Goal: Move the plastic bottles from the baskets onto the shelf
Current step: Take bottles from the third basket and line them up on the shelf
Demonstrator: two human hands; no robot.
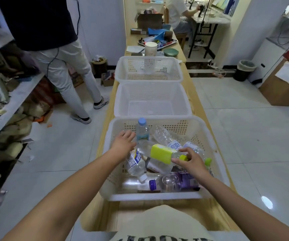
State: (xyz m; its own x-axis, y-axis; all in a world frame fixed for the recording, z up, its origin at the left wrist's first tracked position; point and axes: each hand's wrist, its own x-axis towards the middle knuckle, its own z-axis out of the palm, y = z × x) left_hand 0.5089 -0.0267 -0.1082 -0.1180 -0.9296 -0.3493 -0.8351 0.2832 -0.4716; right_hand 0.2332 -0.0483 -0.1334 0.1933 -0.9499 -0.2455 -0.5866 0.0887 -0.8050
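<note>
The nearest white basket (109,171) on the wooden table holds several plastic bottles. My right hand (190,162) pinches the neck of a clear bottle with a yellow label (161,153), near its yellow cap. My left hand (123,143) reaches into the basket's left side with fingers relaxed, over a clear bottle with a white and blue label (135,162). A blue-capped bottle (142,130) stands upright at the back. A purple-labelled bottle (175,182) lies at the front. The shelf (17,100) runs along the left.
Two more white baskets (151,98) (149,68) stand in a row further along the table; the far one holds a clear bottle. A person (67,66) stands at the shelf on the left. Another person sits at a desk (213,20) at the back. Cardboard boxes (282,91) stand right.
</note>
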